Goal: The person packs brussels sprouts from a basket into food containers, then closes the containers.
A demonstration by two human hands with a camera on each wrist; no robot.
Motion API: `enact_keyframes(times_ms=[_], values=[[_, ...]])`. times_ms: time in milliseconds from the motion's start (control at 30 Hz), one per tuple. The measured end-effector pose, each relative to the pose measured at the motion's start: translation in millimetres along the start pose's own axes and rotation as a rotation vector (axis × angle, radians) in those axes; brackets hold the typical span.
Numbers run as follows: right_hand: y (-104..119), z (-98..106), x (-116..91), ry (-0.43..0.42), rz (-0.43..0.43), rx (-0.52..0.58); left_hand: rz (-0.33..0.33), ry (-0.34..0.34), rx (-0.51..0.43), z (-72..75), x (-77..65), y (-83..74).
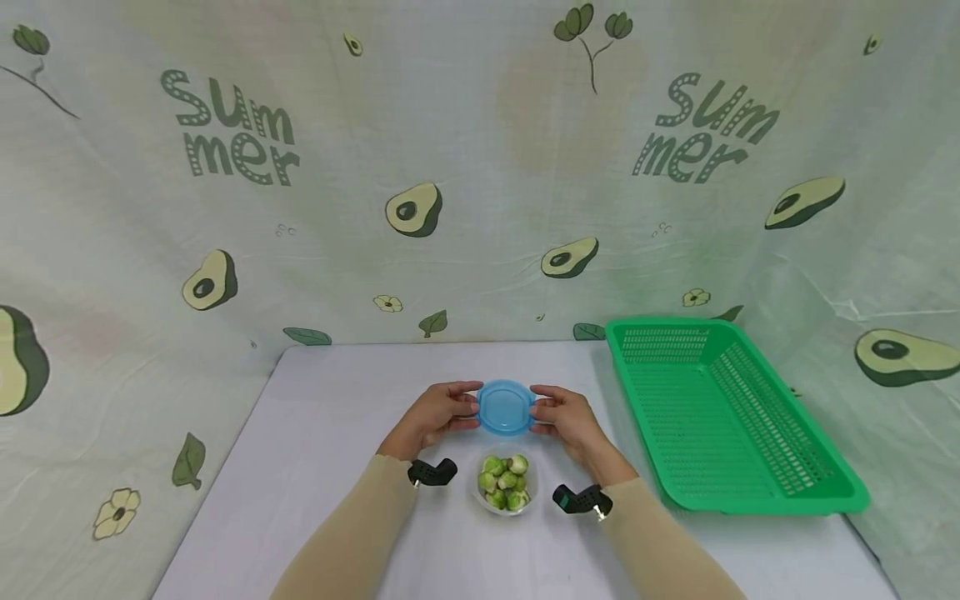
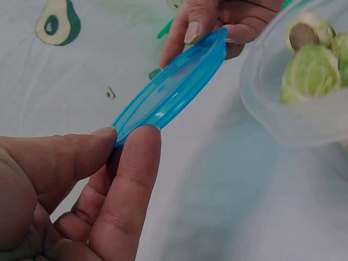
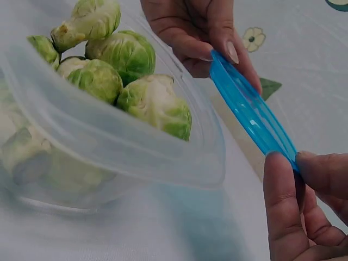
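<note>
A round, translucent blue lid (image 1: 506, 407) is held up between both hands, beyond a clear bowl (image 1: 507, 510) of Brussels sprouts (image 1: 507, 481). My left hand (image 1: 442, 413) pinches the lid's left edge between thumb and finger, as the left wrist view shows on the lid (image 2: 174, 87). On the opposite edge my right hand (image 1: 567, 417) pinches it the same way; the right wrist view shows the lid (image 3: 253, 111) tilted and apart from the bowl (image 3: 201, 157). Several green sprouts (image 3: 128, 54) are heaped up to the bowl's rim.
A green perforated plastic basket (image 1: 720, 425) stands on the right of the white table (image 1: 337, 417). Behind and at the sides hangs a cloth (image 1: 480, 167) printed with avocados and lettering. Each wrist wears a black strap (image 1: 432, 473).
</note>
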State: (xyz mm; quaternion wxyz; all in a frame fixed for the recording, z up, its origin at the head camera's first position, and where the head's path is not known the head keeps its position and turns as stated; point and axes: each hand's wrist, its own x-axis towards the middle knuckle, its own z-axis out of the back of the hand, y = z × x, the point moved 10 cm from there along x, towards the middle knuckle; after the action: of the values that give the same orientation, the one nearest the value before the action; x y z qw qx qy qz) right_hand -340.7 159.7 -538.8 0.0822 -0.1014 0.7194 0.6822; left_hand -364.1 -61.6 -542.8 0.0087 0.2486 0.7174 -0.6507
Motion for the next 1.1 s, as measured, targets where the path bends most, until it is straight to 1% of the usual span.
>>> enact_keyframes(times_ms=[200,400,600,833,933,1100], values=[[8.0,-2.9,-10.3,0.015,0.002,-0.008,-0.008,-0.007,-0.007,-2.2,-13.3,-5.5],[16.5,-6.0,-22.9,0.036,0.000,-0.011,-0.027,-0.011,-0.016,-5.9,-30.6,-12.4],[24.6,-10.4,-39.6,0.065,0.012,-0.026,-0.043,-0.017,-0.030,-9.6,-49.1,-15.8],[23.5,-14.5,-59.3,0.095,0.002,-0.025,-0.058,-0.016,-0.047,-13.5,-74.0,-10.2],[23.5,-14.4,-66.3,0.095,0.003,-0.028,-0.064,-0.017,-0.046,-15.5,-81.4,-7.8],[19.6,-14.0,-75.7,0.095,0.004,-0.044,-0.076,-0.028,-0.009,-18.4,-91.1,-1.1]])
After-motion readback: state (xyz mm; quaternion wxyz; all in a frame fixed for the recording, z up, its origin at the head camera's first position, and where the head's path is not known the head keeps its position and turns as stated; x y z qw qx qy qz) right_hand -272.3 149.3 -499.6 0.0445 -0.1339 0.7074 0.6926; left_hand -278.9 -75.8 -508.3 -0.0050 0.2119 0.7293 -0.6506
